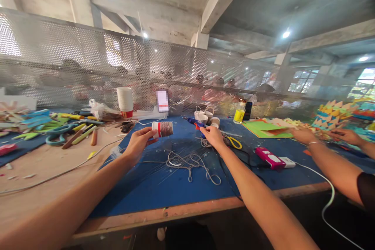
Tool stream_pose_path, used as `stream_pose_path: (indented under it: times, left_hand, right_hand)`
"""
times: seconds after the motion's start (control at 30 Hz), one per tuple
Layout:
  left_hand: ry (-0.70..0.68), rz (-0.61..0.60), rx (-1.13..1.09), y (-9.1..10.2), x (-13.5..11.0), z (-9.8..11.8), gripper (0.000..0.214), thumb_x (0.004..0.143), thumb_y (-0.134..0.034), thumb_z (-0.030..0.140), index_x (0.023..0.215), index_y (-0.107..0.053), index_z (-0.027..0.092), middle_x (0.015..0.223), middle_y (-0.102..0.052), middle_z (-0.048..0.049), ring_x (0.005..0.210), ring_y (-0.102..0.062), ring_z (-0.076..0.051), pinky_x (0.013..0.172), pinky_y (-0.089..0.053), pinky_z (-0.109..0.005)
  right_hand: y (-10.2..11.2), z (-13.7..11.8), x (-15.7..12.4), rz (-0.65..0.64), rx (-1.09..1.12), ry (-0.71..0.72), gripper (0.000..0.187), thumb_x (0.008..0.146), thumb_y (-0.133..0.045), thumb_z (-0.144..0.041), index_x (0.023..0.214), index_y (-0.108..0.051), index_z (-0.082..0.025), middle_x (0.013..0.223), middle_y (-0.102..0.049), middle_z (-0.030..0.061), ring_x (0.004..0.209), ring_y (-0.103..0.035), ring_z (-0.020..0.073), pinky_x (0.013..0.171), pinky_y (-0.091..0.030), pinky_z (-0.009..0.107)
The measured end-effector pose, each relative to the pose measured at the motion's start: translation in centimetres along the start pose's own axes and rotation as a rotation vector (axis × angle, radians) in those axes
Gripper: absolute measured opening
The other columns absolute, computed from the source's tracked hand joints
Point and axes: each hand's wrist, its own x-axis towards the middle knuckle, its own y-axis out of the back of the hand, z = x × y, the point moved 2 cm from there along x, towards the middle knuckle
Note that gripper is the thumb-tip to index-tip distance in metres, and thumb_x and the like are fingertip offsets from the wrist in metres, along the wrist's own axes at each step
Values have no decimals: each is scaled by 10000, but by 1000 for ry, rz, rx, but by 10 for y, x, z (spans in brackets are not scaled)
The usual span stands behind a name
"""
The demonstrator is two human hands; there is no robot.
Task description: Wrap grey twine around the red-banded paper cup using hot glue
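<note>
My left hand (pixel 140 141) is closed around a paper cup (pixel 163 129) held on its side above the blue mat (pixel 164 183); the cup has a red band and a brown patterned part. My right hand (pixel 213 135) reaches forward with its fingers curled on the handle of a blue glue gun (pixel 195 124) that lies on the mat. Loose grey string (pixel 190 163) lies tangled on the mat between my two arms. Yellow-handled scissors (pixel 234 142) lie just right of my right hand.
A stack of white cups (pixel 125 101), small white bowls (pixel 202 116), a yellow bottle (pixel 239 113) and a pink-and-white device (pixel 268 157) with a white cable (pixel 328 203) sit around. Another person's arms (pixel 328 156) work on green paper (pixel 263 128) at the right. A perforated metal screen (pixel 88 66) closes the far side.
</note>
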Motion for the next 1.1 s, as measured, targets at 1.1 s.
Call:
stream_pose_path:
  times: [1.1]
  left_hand:
    - [112, -33, -132, -3, -1, -3, 198, 687, -783, 280, 834, -710, 169, 926, -728, -61, 848, -685, -183, 834, -553, -320]
  right_hand:
    - [3, -57, -33, -184, 877, 245, 235, 779, -658, -390, 877, -677, -178, 561, -508, -45, 526, -425, 86, 541, -366, 216]
